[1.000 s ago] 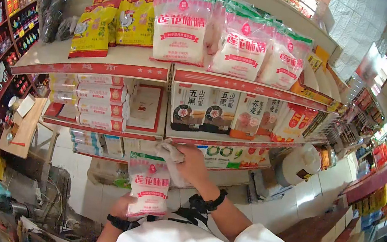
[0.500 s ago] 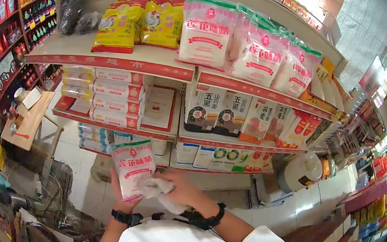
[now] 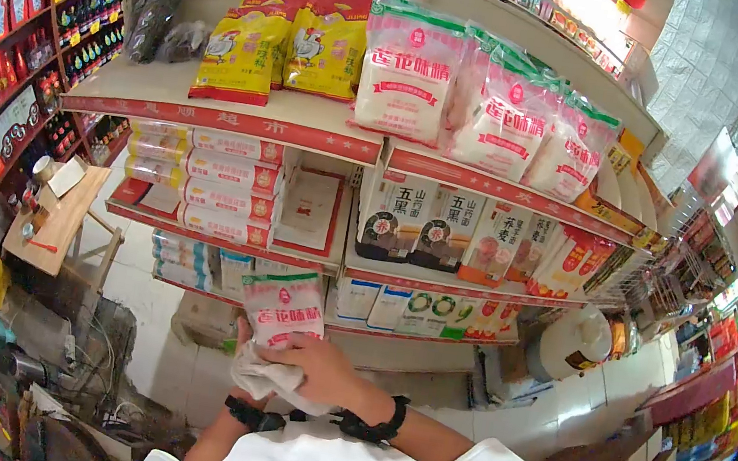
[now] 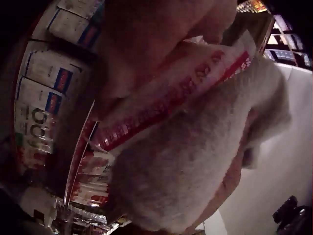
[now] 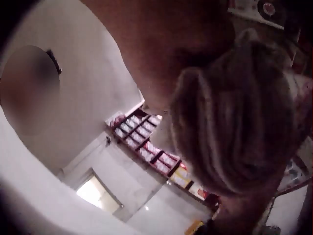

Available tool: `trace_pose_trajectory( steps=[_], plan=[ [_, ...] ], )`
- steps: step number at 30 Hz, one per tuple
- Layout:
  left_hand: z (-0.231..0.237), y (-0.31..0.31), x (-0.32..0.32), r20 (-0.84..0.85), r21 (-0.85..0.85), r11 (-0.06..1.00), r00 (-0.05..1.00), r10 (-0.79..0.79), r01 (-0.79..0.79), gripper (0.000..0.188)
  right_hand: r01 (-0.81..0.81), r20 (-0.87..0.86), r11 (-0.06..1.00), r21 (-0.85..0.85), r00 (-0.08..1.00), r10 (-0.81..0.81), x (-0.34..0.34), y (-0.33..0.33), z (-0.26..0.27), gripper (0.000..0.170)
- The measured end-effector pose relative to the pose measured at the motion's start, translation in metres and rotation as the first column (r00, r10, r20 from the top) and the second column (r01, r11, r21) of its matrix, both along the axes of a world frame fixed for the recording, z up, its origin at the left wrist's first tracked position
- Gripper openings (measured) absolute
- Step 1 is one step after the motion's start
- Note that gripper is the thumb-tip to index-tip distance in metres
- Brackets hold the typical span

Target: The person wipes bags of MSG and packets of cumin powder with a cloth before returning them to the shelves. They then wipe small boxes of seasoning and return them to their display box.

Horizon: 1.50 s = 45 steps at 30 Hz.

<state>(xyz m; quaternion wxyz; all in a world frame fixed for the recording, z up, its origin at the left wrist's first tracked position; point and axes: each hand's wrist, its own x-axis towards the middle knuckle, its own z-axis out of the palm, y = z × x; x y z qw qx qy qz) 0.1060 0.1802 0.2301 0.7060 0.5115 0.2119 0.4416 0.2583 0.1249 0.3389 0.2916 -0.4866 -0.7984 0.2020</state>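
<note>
A white and pink bag of MSG (image 3: 286,307) with a green top edge is held upright before the lower shelves. My left hand (image 3: 251,397) grips its lower part, mostly covered by a greyish cloth (image 3: 269,376). My right hand (image 3: 330,375) holds that bunched cloth against the bag's lower front. In the left wrist view, the cloth (image 4: 190,156) lies along the bag's pink-printed edge (image 4: 171,100), under the left hand (image 4: 161,44). Thick folds of the cloth (image 5: 230,127) fill the right wrist view beside the right hand (image 5: 171,49).
On the top shelf (image 3: 298,132) stand similar MSG bags (image 3: 408,74) and yellow seasoning bags (image 3: 241,54). Noodle packs (image 3: 394,220) and wrapped rolls (image 3: 230,173) fill the shelf below. A wooden table (image 3: 55,222) stands left, a white bucket (image 3: 577,341) right.
The bag was lifted and tilted at half a second ago, and is now straighter and slightly further right. The right hand and cloth have moved left onto its lower front. The head view has shifted slightly.
</note>
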Motion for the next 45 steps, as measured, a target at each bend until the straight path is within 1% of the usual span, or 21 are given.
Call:
trace_pose_trajectory(
  steps=[2,6,7,10,12,16,18,19,20,21,22,24,26,28,29,31,32,35,36,40,45],
  plan=[
    [0.004,0.009,-0.005,0.724,-0.524,0.673,0.689,0.03,0.522,0.095,0.07,-0.139,0.997,0.035,0.988,-0.065,0.018,0.001,-0.013,0.058],
    [0.019,-0.003,-0.022,0.564,-0.572,0.742,0.824,0.047,0.349,0.089,0.347,0.033,0.936,0.059,0.936,-0.349,0.092,-0.003,-0.041,0.053],
    [0.048,-0.02,-0.019,0.179,-0.177,0.982,0.979,0.1,-0.068,0.098,0.35,0.033,0.935,0.06,0.935,-0.353,0.096,-0.008,-0.035,0.053],
    [-0.025,0.0,-0.022,0.486,-0.54,0.765,0.872,-0.058,0.352,0.073,0.569,0.121,0.81,0.142,0.802,-0.585,0.092,-0.013,0.0,0.051],
    [-0.021,-0.003,-0.009,0.46,-0.604,0.721,0.887,-0.034,0.34,0.072,0.577,-0.071,0.807,0.125,0.816,-0.573,0.069,-0.021,0.004,0.049],
    [0.01,-0.005,0.015,0.494,-0.687,0.652,0.864,0.095,0.321,0.066,0.102,-0.056,0.982,0.156,0.994,-0.095,0.029,-0.028,-0.004,0.047],
    [-0.017,-0.001,0.014,0.51,-0.675,0.661,0.854,0.097,0.328,0.065,0.126,-0.09,0.982,0.138,0.989,-0.114,0.03,-0.032,-0.006,0.046],
    [-0.038,-0.005,0.01,0.363,-0.368,0.929,0.927,0.099,0.045,0.07,0.137,-0.119,0.983,0.123,0.985,-0.123,0.032,-0.031,-0.008,0.046],
    [-0.056,-0.007,0.007,0.229,0.065,0.978,0.957,0.178,-0.198,0.079,0.14,-0.117,0.982,0.13,0.985,-0.125,0.04,-0.031,-0.012,0.046],
    [-0.064,-0.009,0.006,0.143,0.504,0.794,0.939,0.313,-0.341,0.091,0.226,-0.103,0.965,0.133,0.972,-0.213,0.052,-0.034,-0.022,0.047],
    [-0.046,-0.015,0.003,0.145,0.503,0.793,0.939,0.313,-0.343,0.091,0.31,-0.089,0.941,0.136,0.95,-0.3,0.065,-0.038,-0.036,0.048],
    [0.014,-0.03,-0.004,0.345,-0.198,0.98,0.933,0.102,-0.034,0.073,0.4,-0.051,0.897,0.188,0.916,-0.397,0.104,-0.043,-0.082,0.047],
    [0.014,-0.031,-0.007,0.451,-0.165,0.986,0.889,0.083,-0.009,0.073,0.489,-0.025,0.838,0.243,0.866,-0.499,0.128,-0.037,-0.133,0.047],
    [0.046,-0.035,-0.006,0.568,-0.07,0.995,0.823,-0.022,0.075,0.07,0.462,-0.543,0.722,-0.515,0.476,-0.692,0.139,-0.037,-0.167,0.046],
    [0.041,-0.029,-0.004,0.57,-0.068,0.995,0.821,-0.025,0.078,0.07,0.465,-0.543,0.722,-0.513,0.475,-0.692,0.134,-0.037,-0.172,0.046],
    [0.025,-0.014,-0.001,0.513,-0.582,0.73,0.858,-0.012,0.359,0.068,0.314,-0.453,0.507,-0.803,0.232,-0.861,0.12,-0.03,-0.181,0.044],
    [0.029,-0.015,0.001,0.51,-0.586,0.73,0.86,-0.006,0.353,0.068,0.308,-0.451,0.506,-0.806,0.234,-0.861,0.113,-0.037,-0.173,0.044],
    [0.052,-0.013,0.019,0.485,-0.614,0.661,0.867,-0.116,0.432,0.063,0.178,-0.59,0.894,-0.412,0.695,-0.411,0.088,-0.071,-0.145,0.057],
    [0.065,-0.011,0.028,0.31,-0.474,0.827,0.937,-0.164,0.302,0.063,0.17,-0.596,0.895,-0.413,0.692,-0.407,0.085,-0.071,-0.145,0.057],
    [0.077,0.0,0.04,-0.096,0.201,0.979,0.995,0.035,-0.015,0.077,-0.082,-0.843,0.876,-0.476,0.327,-0.427,0.083,-0.057,-0.148,0.054],
    [0.042,-0.011,0.042,-0.318,0.137,0.982,0.932,0.171,-0.133,0.077,-0.365,-0.842,0.839,-0.404,-0.21,-0.497,0.095,-0.041,-0.146,0.05]
  ],
)
